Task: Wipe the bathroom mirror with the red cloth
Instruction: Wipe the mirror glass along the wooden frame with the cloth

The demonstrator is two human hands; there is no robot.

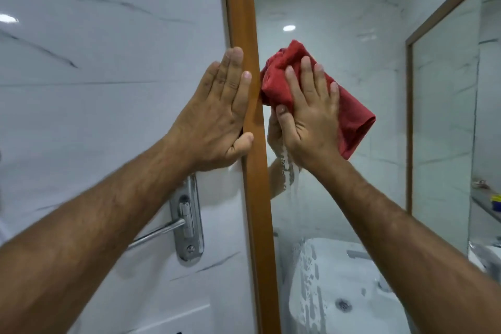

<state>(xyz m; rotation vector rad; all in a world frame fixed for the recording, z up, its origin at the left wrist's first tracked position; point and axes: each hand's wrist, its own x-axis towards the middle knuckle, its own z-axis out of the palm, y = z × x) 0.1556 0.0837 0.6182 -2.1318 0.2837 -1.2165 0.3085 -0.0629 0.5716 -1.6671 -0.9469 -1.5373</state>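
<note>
The bathroom mirror [339, 35] fills the right half of the view, framed in brown wood [244, 22]. My right hand [309, 114] presses the crumpled red cloth [355, 119] flat against the glass near the mirror's left edge, fingers spread over it. My left hand [217, 114] lies flat on the white wall beside the frame, its fingers and thumb touching the wooden edge, holding nothing. Streaks and droplets of water run down the glass below the cloth.
White marble-look tiles [108, 49] cover the wall on the left. A chrome door handle with its plate [187, 222] is reflected low on the tiles. The mirror reflects a white basin [339, 293] and a tap. A small shelf [488, 203] sits at the right edge.
</note>
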